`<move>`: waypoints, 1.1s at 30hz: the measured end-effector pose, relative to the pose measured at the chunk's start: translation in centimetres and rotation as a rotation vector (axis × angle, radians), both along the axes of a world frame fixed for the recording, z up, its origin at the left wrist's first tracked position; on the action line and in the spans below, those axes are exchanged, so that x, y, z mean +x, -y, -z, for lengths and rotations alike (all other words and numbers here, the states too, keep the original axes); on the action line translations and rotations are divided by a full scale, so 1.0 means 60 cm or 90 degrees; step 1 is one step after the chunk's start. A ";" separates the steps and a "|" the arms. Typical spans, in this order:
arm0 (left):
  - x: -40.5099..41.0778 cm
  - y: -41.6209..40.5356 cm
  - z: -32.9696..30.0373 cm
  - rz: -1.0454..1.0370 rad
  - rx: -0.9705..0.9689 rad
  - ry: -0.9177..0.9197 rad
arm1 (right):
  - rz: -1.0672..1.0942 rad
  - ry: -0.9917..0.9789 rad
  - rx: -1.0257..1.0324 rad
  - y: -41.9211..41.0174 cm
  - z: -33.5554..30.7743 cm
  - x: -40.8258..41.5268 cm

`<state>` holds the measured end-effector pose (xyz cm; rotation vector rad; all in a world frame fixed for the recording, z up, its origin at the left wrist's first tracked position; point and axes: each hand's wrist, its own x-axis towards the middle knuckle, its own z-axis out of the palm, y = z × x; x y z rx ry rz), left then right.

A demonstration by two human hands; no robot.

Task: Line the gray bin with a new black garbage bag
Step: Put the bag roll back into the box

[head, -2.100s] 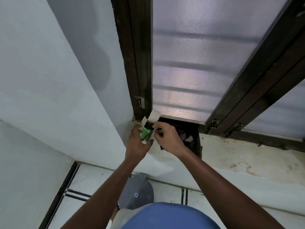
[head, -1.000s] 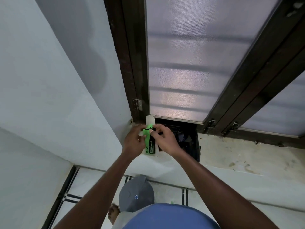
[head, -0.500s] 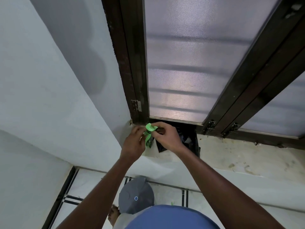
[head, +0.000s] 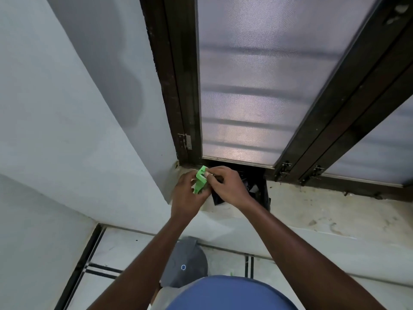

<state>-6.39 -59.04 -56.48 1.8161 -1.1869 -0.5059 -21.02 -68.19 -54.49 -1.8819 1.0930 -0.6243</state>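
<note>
Head view: we see both arms reaching forward to a stone ledge [head: 335, 211] below a dark-framed screened window [head: 257, 86]. Left hand [head: 186, 195] and right hand [head: 225, 186] meet just in front of the window's lower corner, both working a folded green paper band [head: 199, 181] with dark print on it. Left fingers are curled round the lower part of the band; right thumb and forefinger pinch its upper end, the other right fingers bent in close. We cannot tell what the band wraps; the hands cover it. Just behind the right hand, dark black plastic bags [head: 252, 186] sit bunched against the window frame. Down on the tiled floor [head: 134, 249], below the left forearm, stands the gray bin [head: 185, 262], lid on, a small blue round mark on the lid. A blue garment [head: 225, 294] fills the bottom edge.
</note>
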 end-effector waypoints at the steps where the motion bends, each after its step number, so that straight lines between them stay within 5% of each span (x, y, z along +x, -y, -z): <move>1: -0.003 -0.001 0.001 -0.007 0.000 -0.008 | -0.007 -0.010 -0.011 -0.001 0.001 -0.001; 20: -0.014 -0.005 -0.002 -0.020 -0.012 -0.072 | -0.003 -0.007 -0.055 0.005 0.014 -0.015; 33: 0.017 -0.002 0.006 -0.002 -0.009 0.115 | -0.043 -0.017 -0.063 -0.001 0.026 -0.014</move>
